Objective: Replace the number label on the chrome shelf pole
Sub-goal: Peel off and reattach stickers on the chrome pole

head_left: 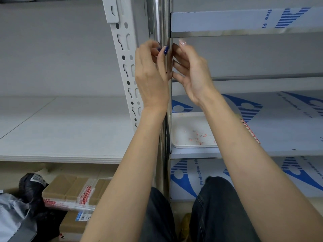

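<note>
The chrome pole (161,18) runs upright through the middle of the view, between a white slotted upright and the steel shelves. My left hand (152,79) is on the pole's left side, just below the upper shelf. Its fingers are curled and its blue-nailed thumb is pressed across the front of the pole. My right hand (191,72) is at the pole's right edge with its fingers spread and the tips touching the metal. No number label shows; the spot under my fingers is hidden.
A white tray (176,144) with red and dark paper scraps sits on the film-covered shelf (279,123) at lower right. The upper shelf edge (227,21) is just above my hands. Cardboard boxes (70,187) and bagged parcels (33,189) lie on the floor at left. My knees are below.
</note>
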Motion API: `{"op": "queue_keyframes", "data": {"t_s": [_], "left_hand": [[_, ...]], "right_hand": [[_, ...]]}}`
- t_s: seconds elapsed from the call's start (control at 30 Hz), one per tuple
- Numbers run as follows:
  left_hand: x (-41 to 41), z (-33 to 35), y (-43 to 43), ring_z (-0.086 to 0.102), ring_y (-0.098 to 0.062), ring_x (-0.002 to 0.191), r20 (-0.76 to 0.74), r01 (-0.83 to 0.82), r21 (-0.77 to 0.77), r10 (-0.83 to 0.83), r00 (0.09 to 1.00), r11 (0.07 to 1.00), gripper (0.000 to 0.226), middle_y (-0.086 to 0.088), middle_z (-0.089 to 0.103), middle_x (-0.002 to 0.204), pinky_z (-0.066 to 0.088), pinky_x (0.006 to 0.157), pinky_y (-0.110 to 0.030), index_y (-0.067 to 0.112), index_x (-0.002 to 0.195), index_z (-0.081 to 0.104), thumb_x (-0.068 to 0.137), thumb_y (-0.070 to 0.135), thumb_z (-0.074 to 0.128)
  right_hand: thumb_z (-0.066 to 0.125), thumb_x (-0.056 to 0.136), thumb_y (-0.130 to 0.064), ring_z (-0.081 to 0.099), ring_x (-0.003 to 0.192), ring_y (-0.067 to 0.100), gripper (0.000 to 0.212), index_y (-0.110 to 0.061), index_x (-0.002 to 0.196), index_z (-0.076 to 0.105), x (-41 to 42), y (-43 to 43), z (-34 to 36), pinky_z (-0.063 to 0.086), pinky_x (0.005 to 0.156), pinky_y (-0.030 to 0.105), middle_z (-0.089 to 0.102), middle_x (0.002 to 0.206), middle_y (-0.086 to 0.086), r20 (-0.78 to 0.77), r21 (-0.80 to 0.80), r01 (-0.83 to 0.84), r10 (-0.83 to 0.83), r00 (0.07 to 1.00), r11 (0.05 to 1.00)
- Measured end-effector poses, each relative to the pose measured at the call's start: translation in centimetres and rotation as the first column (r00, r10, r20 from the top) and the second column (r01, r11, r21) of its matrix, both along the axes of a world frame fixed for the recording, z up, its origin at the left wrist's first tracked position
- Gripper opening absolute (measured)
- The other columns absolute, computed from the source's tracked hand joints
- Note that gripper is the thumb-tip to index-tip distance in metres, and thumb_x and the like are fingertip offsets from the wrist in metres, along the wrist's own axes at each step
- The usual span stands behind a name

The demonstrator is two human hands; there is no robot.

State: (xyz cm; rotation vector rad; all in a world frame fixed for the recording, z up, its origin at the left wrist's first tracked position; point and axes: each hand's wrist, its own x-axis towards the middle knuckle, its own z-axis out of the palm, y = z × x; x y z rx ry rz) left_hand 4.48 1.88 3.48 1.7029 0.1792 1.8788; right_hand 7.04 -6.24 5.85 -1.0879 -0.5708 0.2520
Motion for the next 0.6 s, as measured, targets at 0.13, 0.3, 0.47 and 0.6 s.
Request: {"op": "queue_keyframes", "data": {"t_s": [0.13, 0.3, 0.47, 0.6], "left_hand": [[0.09, -0.06, 0.05, 0.051, -0.008, 0.071, 0.013, -0.039, 0.006, 0.038, 0.999, 0.999, 0.008, -0.011, 0.062, 0.080, 0.036, 0.067, -0.007, -0.002, 0.084, 0.063, 0.087, 0.005, 0.061], [-0.02, 0.03, -0.01, 0.050, -0.009, 0.070, 0.025, -0.030, 0.000, 0.030, 0.999, 1.000, 0.009, -0.011, 0.061, 0.077, 0.036, 0.067, -0.009, -0.002, 0.079, 0.064, 0.086, 0.003, 0.060], [0.10, 0.18, -0.16, 0.047, -0.012, 0.073, -0.011, -0.045, 0.008, 0.045, 0.999, 0.999, 0.010, -0.015, 0.060, 0.079, 0.032, 0.067, -0.002, -0.006, 0.081, 0.061, 0.088, 0.000, 0.056], [0.37, 0.35, -0.51, 0.053, -0.020, 0.071, -0.014, -0.074, 0.020, 0.074, 0.997, 0.997, 0.012, -0.017, 0.059, 0.079, 0.036, 0.065, -0.015, -0.007, 0.081, 0.059, 0.088, 0.001, 0.053]], "right_hand": [[0.050, 0.097, -0.026, 0.067, 0.093, 0.009, 0.022, -0.011, 0.100, 0.066, 0.04, 0.04, -0.06, 0.057, 0.082, 0.028, 0.071, 0.098, 0.000, 0.003, 0.006, -0.005, 0.005, 1.000, 1.000], [0.049, 0.097, -0.026, 0.066, 0.096, 0.012, 0.025, -0.009, 0.101, 0.067, 0.09, 0.11, -0.01, 0.054, 0.086, 0.033, 0.071, 0.096, 0.001, 0.006, 0.010, -0.005, 0.005, 1.000, 1.000], [0.050, 0.097, -0.027, 0.066, 0.096, 0.012, 0.025, -0.009, 0.102, 0.067, 0.19, 0.15, -0.15, 0.053, 0.089, 0.033, 0.071, 0.097, 0.002, 0.013, 0.009, -0.006, 0.006, 1.000, 1.000], [0.050, 0.097, -0.026, 0.065, 0.093, 0.010, 0.026, -0.007, 0.104, 0.066, 0.16, 0.12, -0.08, 0.053, 0.089, 0.033, 0.070, 0.095, 0.002, 0.001, 0.015, -0.011, 0.011, 1.000, 1.000]]}}
